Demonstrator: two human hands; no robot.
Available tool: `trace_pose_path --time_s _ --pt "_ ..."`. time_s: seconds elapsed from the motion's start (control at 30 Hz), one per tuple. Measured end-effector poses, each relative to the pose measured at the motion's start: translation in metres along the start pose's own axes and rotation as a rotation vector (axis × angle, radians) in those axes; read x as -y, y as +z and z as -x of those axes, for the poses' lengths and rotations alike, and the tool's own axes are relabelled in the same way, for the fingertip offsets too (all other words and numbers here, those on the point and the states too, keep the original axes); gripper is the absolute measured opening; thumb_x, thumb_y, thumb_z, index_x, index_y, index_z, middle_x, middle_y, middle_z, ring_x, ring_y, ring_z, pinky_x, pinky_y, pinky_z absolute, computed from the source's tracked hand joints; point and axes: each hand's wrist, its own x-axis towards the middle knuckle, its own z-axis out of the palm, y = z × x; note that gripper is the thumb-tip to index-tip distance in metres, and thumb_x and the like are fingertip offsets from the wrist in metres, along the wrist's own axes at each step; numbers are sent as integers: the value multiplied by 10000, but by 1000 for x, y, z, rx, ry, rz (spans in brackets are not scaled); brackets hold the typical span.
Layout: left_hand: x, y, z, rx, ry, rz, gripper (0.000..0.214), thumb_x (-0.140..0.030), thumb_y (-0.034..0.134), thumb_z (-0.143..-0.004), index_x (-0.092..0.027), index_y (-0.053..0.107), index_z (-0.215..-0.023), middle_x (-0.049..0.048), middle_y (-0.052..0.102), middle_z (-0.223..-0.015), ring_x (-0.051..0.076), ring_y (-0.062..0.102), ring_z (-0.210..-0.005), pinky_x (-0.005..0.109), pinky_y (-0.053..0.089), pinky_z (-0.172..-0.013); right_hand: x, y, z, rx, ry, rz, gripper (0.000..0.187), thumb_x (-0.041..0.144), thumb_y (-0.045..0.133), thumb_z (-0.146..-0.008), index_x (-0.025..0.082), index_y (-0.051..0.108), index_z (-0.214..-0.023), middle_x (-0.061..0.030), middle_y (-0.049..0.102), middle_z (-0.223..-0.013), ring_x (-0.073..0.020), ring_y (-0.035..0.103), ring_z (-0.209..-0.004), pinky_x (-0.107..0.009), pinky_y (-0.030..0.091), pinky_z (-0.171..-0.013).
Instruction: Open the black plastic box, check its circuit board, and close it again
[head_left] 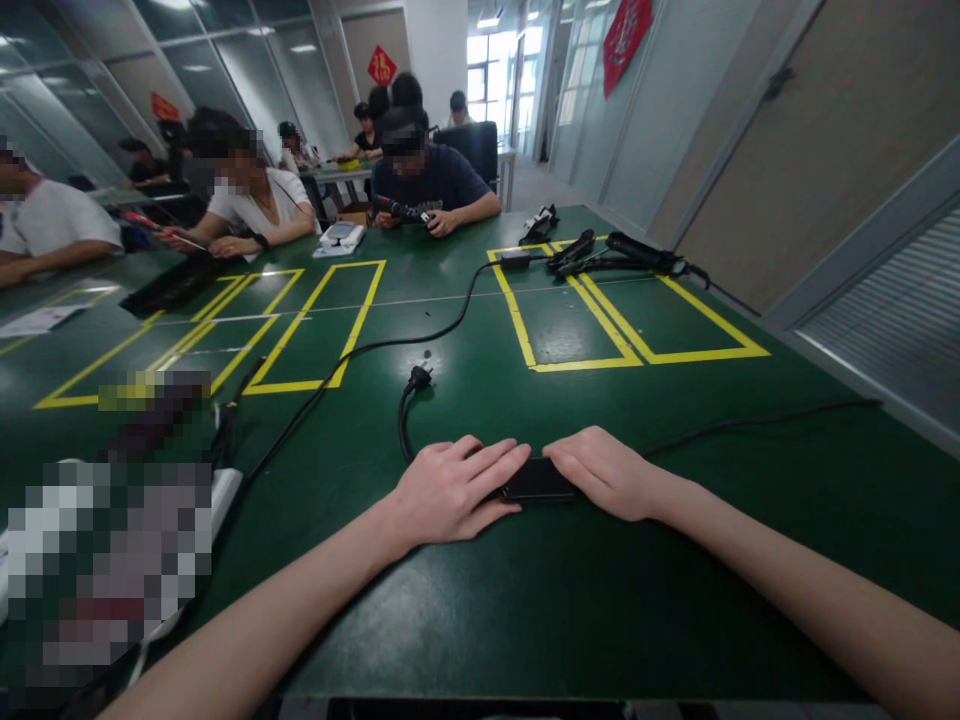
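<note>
On the green table [480, 630], the left hand [454, 490] grips the left end and the right hand [604, 475] the right end of a black block [541, 480], probably a power adapter, though the grip hides much of it. Beyond the block's left end lies a black plug [420, 378].

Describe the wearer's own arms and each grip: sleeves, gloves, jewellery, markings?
The left forearm and right forearm are bare where visible, no sleeves showing. The left grip and right grip are ungloved human hands. No watch, bracelet, ring, cable or distinct marking shows on them.
</note>
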Motion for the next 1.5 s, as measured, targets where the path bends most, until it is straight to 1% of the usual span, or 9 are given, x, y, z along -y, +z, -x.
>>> trace_pose_path --time_s 0.13,0.4,0.73,1.0,1.1,1.2,1.27,1.37,1.5 --pt "1 1 1 -32 30 -10 490 -475 431 -1099 -135 562 -1426 140 711 -1371 203 741 -894 294 590 -677 1 0 0 16 21 8 599 416 105 -1116 217 506 -718 -45 599 -647 -165 504 -547 -319 367 -585" --pt "2 3 2 -92 59 -33 433 -430 439 -1107 -142 582 -1398 123 709 -1377 210 771 -1032 279 609 -701 4 -1 -1 -4 25 0 617 435 100 -1120 223 519 -719 -44 595 -629 -172 524 -540 -323 380 -579" --pt "4 5 4 -96 66 10 447 -433 474 -1090 -155 574 -1426 128 709 -1378 167 772 -903 260 573 -683 11 -4 -3 58 154 9 725 524 32 -1097 206 547 -699 -82 621 -644 -190 536 -568 -340 376 -615" --pt "4 6 4 -65 32 64 487 -468 480 -1082 -132 570 -1423 149 735 -1328 170 772 -811 283 596 -672 12 -6 -4 45 212 -37 619 449 152 -1098 202 581 -727 -82 657 -701 -213 590 -638 -345 417 -665" --pt "4 5 3 -72 -40 126 489 -506 480 -1078 -139 607 -1374 138 770 -1253 187 778 -817 295 613 -711 9 -7 -1 -41 154 -77 502 440 253 -1096 173 676 -1049 -107 734 -978 -235 682 -843 -346 484 -756" --pt "6 5 3 -69 -109 186 492 -527 486 -1071 -140 635 -1336 132 795 -1152 209 773 -855 311 620 -746 6 -7 1 -74 4 -48 488 517 523 -1017 180 583 -1364 -123 715 -1178 -246 703 -978 -348 529 -813" --pt "7 5 3 -52 -156 214 497 -540 488 -1065 -138 653 -1305 126 797 -1071 212 762 -844 316 620 -737 5 -5 2 -67 -68 15 471 458 598 -994 189 580 -1381 -119 725 -1178 -239 715 -989 -332 541 -811" --pt "8 5 3 -22 -202 216 505 -559 479 -1061 -133 682 -1241 109 779 -957 206 745 -794 309 609 -695 5 -3 2 -81 -113 99 330 344 524 -1045 178 618 -1314 -110 759 -1120 -212 738 -933 -307 544 -790" --pt "8 5 2 -60 -175 192 470 -530 483 -1068 -130 666 -1234 94 771 -930 193 735 -768 294 596 -691 4 0 2 -125 -135 173 310 347 499 -1062 156 630 -1268 -104 781 -1041 -201 741 -804 -303 532 -717"
